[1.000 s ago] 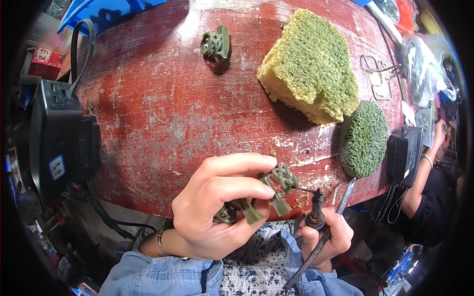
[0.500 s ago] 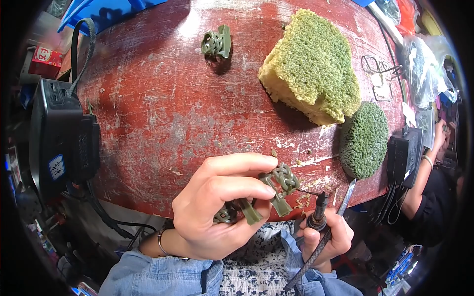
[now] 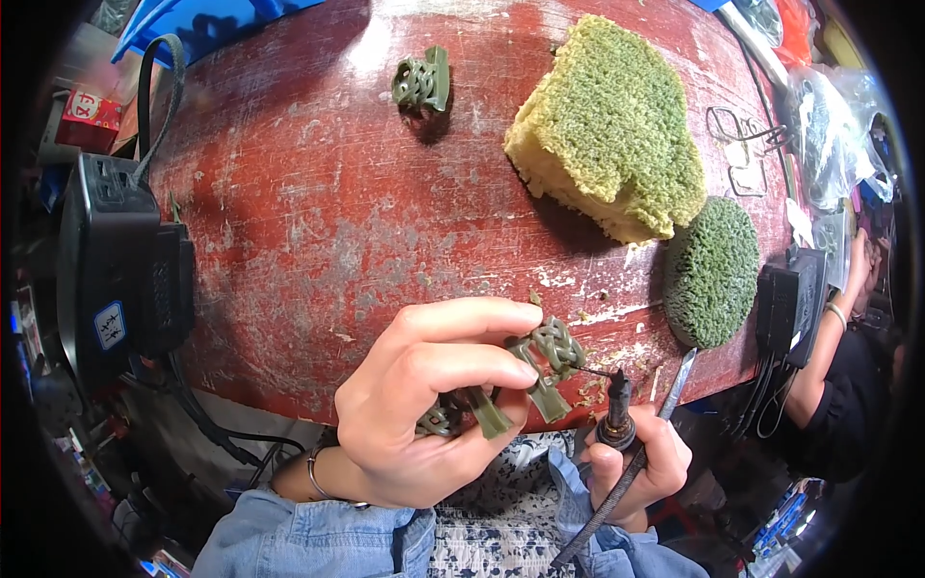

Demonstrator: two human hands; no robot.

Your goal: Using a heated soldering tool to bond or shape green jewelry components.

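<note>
My left hand (image 3: 409, 400) is closed around dark green, wax-like openwork pieces. One lattice piece (image 3: 557, 349) with a flat tab sticks out past the fingertips, and another green piece (image 3: 489, 416) shows lower between fingers and thumb. My right hand (image 3: 660, 467) grips a pen-like tool (image 3: 617, 424) with a black nose and thin wire tip. That tip reaches the right side of the lattice piece; whether it touches is too fine to tell. Also held in the right hand is a slim metal carving tool (image 3: 632, 474) with a textured handle, its flat blade pointing away from me.
A similar green openwork piece (image 3: 422, 83) lies on the worn red table (image 3: 289, 222). A yellow-green sponge block (image 3: 617, 125) and a round green sponge (image 3: 713, 275) sit to the right. Black power boxes (image 3: 116, 260) with cables flank the table. Another person's arm (image 3: 829, 337) shows far right.
The pen-like tool in my right hand has shifted slightly left and tilted, its nose nearer the lattice piece. My left hand has hardly moved.
</note>
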